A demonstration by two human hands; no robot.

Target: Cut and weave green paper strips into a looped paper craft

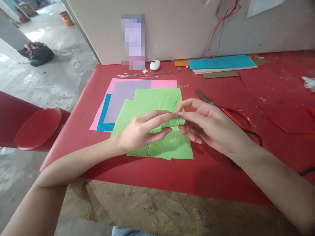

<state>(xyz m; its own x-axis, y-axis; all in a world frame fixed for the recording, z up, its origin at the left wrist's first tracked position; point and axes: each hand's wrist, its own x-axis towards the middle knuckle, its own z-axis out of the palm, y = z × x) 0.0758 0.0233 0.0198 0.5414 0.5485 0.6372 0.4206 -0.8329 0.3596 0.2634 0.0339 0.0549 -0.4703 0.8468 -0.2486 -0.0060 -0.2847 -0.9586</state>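
Note:
My left hand (145, 129) and my right hand (209, 124) meet over a stack of light green paper sheets (137, 144). Between them is a small folded piece of green paper (173, 122), with creases across it. Thumb and fingers of my right hand pinch its right end. My left fingers close over its left side, partly hiding it. Several smaller green pieces (163, 103) lie on the stack behind my fingers. Red-handled scissors (236, 118) rest just beyond my right hand, partly covered by it.
Pink (163, 84), lavender (120, 98) and blue paper (101, 123) lie left of the green stack on the red table (81, 144). Behind are thin metal rods (147, 76), a white egg-shaped object (155, 65) and blue strips (221, 62). A red stool (39, 127) stands at the left.

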